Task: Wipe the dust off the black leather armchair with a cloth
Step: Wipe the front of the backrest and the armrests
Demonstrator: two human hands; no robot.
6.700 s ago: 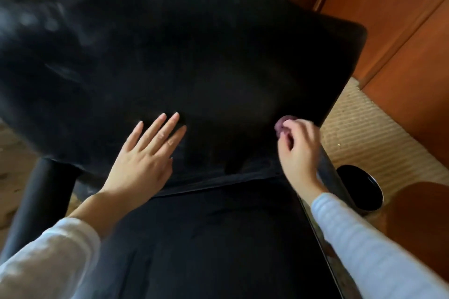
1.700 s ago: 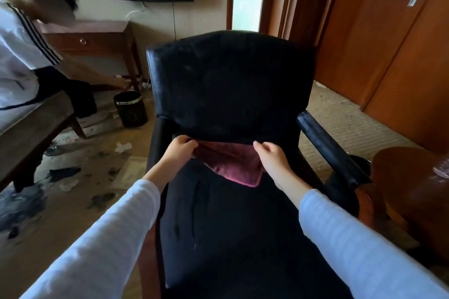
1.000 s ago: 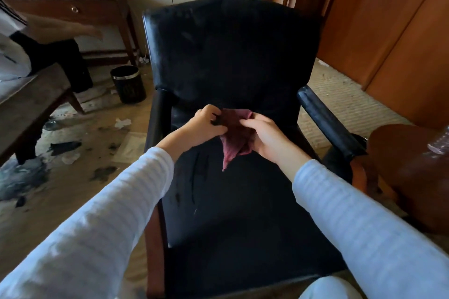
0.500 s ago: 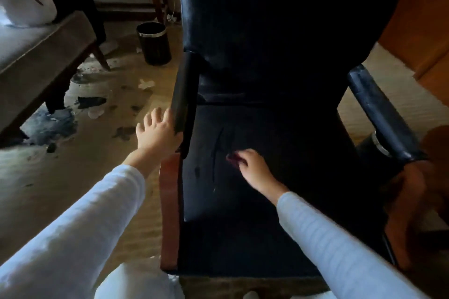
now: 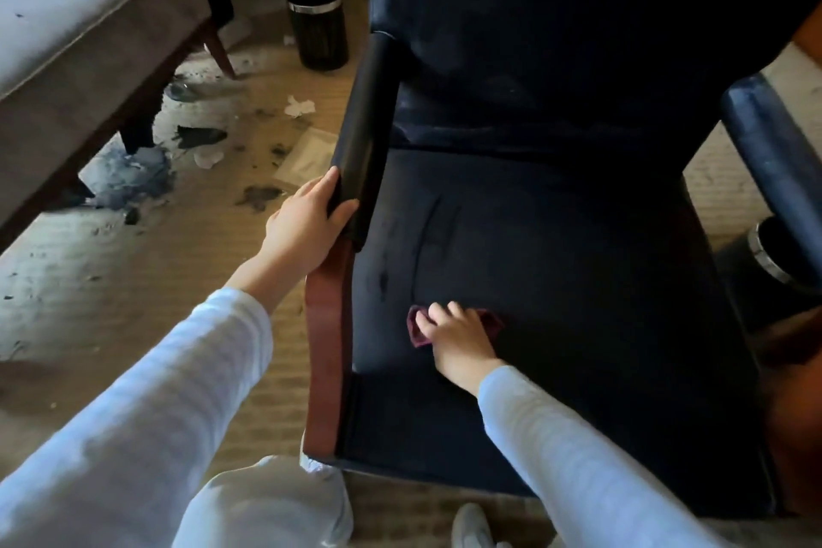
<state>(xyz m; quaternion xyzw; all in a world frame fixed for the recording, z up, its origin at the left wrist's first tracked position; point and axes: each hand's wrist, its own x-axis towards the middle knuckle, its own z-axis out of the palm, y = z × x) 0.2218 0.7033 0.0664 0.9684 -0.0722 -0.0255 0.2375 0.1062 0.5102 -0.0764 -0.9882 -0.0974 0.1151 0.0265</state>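
The black leather armchair [image 5: 578, 271] fills the middle and right of the head view, its seat dusty and streaked near the left side. A small dark red cloth [image 5: 416, 331] lies on the front left part of the seat. My right hand [image 5: 456, 336] sits on top of it with fingers curled over it, so only the cloth's edges show. My left hand [image 5: 307, 227] grips the front end of the padded left armrest [image 5: 364, 116], thumb on top.
The right armrest [image 5: 774, 147] runs along the right edge. A black waste bin [image 5: 318, 31] stands on the floor to the back left, and another bin [image 5: 783, 254] at the chair's right. A low brown bench [image 5: 80, 49] is at left. Scraps [image 5: 298, 106] and dark stains litter the carpet.
My right hand has slid the cloth toward the seat's front edge. My left hand, which hovered beside the left armrest, now grips its front end. The view has tilted further down.
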